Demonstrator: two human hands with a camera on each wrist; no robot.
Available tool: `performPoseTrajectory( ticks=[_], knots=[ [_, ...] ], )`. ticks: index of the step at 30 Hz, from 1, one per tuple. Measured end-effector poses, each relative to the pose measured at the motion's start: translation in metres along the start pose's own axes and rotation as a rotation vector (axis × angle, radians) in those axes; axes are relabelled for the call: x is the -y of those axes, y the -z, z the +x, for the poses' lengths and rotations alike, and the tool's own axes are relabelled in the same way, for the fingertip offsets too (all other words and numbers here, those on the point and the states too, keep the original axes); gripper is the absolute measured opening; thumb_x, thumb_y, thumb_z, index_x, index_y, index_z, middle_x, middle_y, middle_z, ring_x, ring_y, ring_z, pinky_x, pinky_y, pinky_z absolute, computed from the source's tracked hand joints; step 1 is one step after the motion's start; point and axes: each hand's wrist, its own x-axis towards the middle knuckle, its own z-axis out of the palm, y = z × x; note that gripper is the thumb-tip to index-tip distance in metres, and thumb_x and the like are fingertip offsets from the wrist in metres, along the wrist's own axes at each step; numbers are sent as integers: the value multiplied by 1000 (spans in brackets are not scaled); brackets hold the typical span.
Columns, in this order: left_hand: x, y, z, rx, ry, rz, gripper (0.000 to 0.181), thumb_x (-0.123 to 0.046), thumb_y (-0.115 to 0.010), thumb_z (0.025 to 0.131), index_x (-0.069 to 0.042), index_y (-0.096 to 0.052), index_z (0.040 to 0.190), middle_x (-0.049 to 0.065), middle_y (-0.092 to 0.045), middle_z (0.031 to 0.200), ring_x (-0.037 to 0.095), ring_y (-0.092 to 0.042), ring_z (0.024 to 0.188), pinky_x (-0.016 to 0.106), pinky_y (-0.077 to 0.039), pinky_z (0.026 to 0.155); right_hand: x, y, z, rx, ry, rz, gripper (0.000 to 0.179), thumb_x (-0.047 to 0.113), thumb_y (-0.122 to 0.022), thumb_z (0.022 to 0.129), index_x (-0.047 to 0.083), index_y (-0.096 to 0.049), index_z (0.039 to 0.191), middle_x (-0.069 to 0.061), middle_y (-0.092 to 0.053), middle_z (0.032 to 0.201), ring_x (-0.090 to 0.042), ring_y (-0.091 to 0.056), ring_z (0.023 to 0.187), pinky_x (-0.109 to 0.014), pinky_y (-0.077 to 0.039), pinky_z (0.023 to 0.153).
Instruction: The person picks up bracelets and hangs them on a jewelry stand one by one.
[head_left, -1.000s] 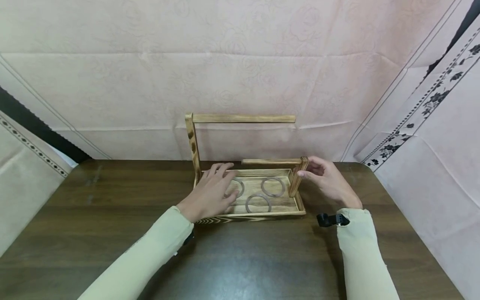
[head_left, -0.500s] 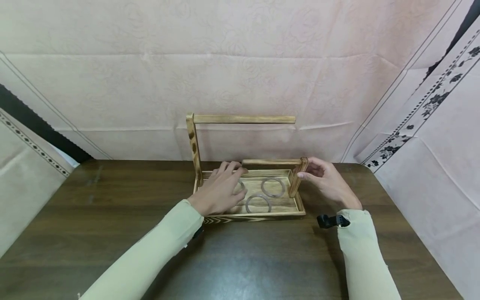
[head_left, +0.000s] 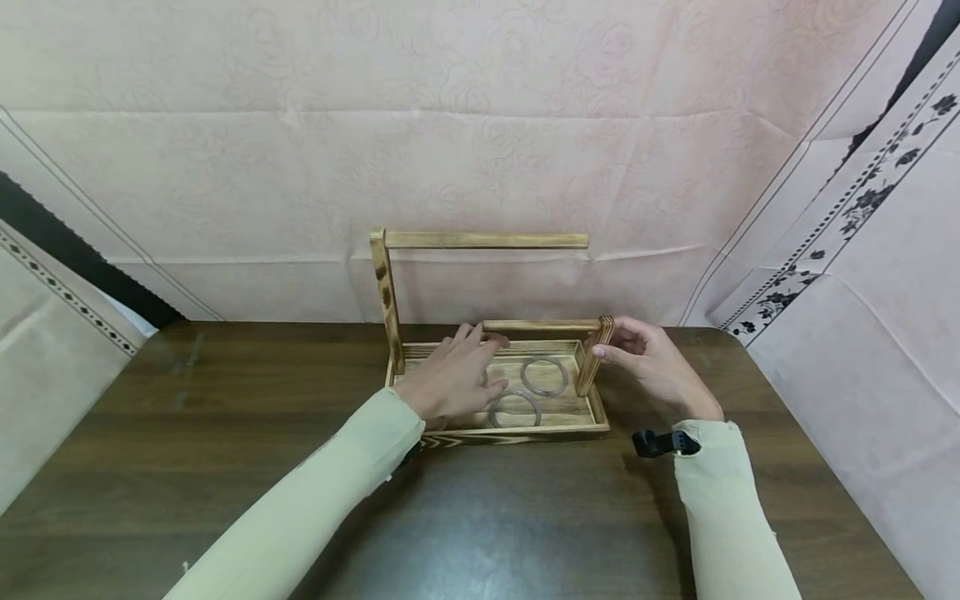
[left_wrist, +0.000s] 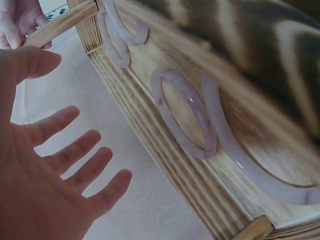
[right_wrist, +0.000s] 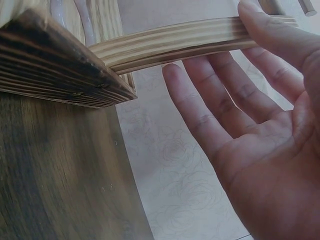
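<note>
A wooden tray (head_left: pixel 525 432) stands at the back of the table, with pale lavender, glossy bangles lying in it. One bangle (left_wrist: pixel 272 186) looms large in the left wrist view. My left hand (head_left: pixel 453 379) is spread over the tray's left half, palm down, nothing held, hiding part of the bangles. Its fingertips are close to the free end of the lower wooden bar (head_left: pixel 540 325). That bar runs from the right upright (head_left: pixel 596 367), which my right hand (head_left: pixel 660 367) pinches near the top. In the right wrist view, the thumb (right_wrist: pixel 280 37) lies across one face of the upright.
A taller left upright (head_left: pixel 387 300) carries an upper bar (head_left: pixel 487 241), whose right end is free. Brown wood-grain table (head_left: pixel 225 467) surrounds the tray. Behind the table's back edge hangs a pale patterned cloth (head_left: pixel 480 167), with another cloth (head_left: pixel 885 333) at the right.
My left hand has slid rightward over the tray, with its fingers now close to the lower bar's free end. My right hand keeps its pinch on the right upright.
</note>
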Motion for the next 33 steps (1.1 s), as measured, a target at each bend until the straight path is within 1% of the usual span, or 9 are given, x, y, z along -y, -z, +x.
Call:
performPoseTrajectory(
  ticks=[2, 8, 11, 15, 17, 19, 22, 27, 33],
  knots=[
    [-1, 0, 2, 18, -1, -7, 60, -46, -59, 100, -19, -46, 151, 20, -39, 158, 30, -40, 140, 53, -37, 117, 0, 0, 0, -2, 4, 2, 25, 27, -68, 99, 6, -65, 113, -8, -70, 110, -9, -67, 98, -23, -53, 85],
    [-6, 1, 9, 44, -11, -40, 62, -45, -61, 98, -20, -44, 152, 11, -60, 135, 25, -43, 123, 51, -42, 108, 0, 0, 0, 0, -7, -9, 27, 28, -69, 99, 7, -65, 115, -11, -70, 113, -7, -67, 100, -22, -53, 86],
    [-10, 0, 13, 52, -10, -36, 63, -44, -61, 97, -21, -44, 153, 8, -64, 139, 29, -41, 136, 56, -36, 116, -1, 1, 0, 3, -13, -5, 29, 28, -69, 99, 7, -64, 117, -12, -70, 116, -6, -68, 102, -19, -53, 87],
    [-14, -2, 19, 56, -12, -23, 63, -42, -62, 97, -22, -43, 153, 4, -56, 151, 35, -37, 150, 60, -27, 122, -2, 0, 1, 5, -16, -7, 30, 30, -69, 98, 7, -64, 118, -10, -69, 115, -5, -68, 103, -19, -53, 87],
    [-16, -3, 22, 57, -25, -23, 63, -41, -63, 97, -20, -43, 153, 4, -62, 144, 32, -54, 137, 56, -32, 121, -2, 0, 1, 2, -18, -10, 31, 31, -69, 98, 7, -64, 117, -7, -69, 113, -4, -68, 103, -20, -54, 87],
    [-17, -5, 24, 62, -38, -21, 63, -40, -62, 97, -19, -43, 153, 3, -71, 127, 23, -67, 110, 50, -40, 115, -2, 0, 1, 1, -17, -7, 31, 31, -70, 98, 8, -64, 117, -5, -69, 113, -5, -68, 102, -21, -54, 87],
    [-20, -7, 27, 70, -48, -18, 63, -40, -62, 97, -19, -43, 153, 0, -73, 109, 16, -62, 89, 44, -45, 107, 0, 0, 1, 0, -18, -10, 30, 31, -70, 98, 8, -64, 116, -4, -68, 111, -6, -69, 101, -25, -56, 87],
    [-23, -9, 32, 74, -41, 1, 63, -42, -62, 97, -21, -41, 154, -3, -69, 104, 15, -62, 98, 43, -46, 106, 3, 1, 0, 13, -38, -19, 31, 34, -69, 98, 9, -63, 116, -6, -66, 111, -9, -68, 102, -35, -56, 91],
    [-29, -10, 39, 127, -36, -62, 66, -41, -62, 98, -23, -36, 156, -8, -70, 93, 15, -64, 104, 46, -41, 115, 4, 1, 0, 20, -47, -9, 32, 33, -69, 98, 8, -63, 117, -7, -64, 113, -9, -68, 104, -35, -56, 92]
  ],
)
